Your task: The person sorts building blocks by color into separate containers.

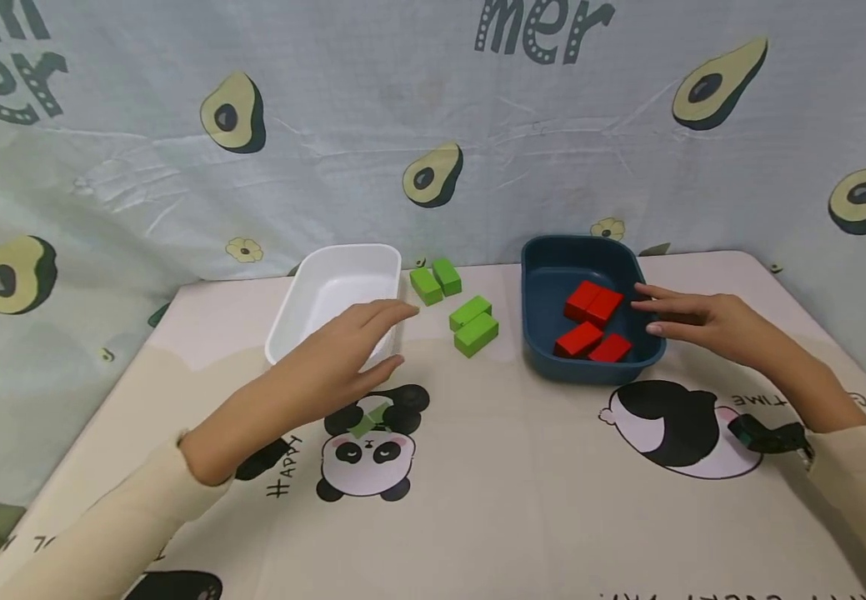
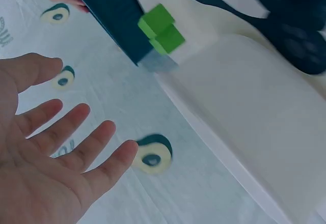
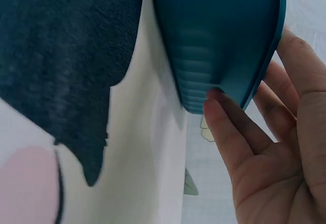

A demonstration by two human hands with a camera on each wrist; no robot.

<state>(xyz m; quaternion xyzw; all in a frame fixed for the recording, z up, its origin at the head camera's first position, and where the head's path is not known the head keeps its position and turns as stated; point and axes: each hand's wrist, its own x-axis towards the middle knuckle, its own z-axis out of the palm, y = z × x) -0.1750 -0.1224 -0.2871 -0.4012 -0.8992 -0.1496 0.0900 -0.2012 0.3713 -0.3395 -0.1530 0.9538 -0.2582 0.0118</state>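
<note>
My left hand hovers by the near right side of a white bin, fingers extended and thumb apart, holding nothing. In the left wrist view the palm and spread fingers of the left hand show beside the white bin. To its right lie several green blocks. My right hand reaches the right side of a dark blue bin, its fingertips at the rim and the fingers mostly straight. In the right wrist view, the thumb lies against the outer wall. Several red blocks sit inside the blue bin.
Both bins stand near the back edge of a table covered with a printed cloth. Behind rises a pale curtain with avocado prints. A dark strap piece sits by the right sleeve.
</note>
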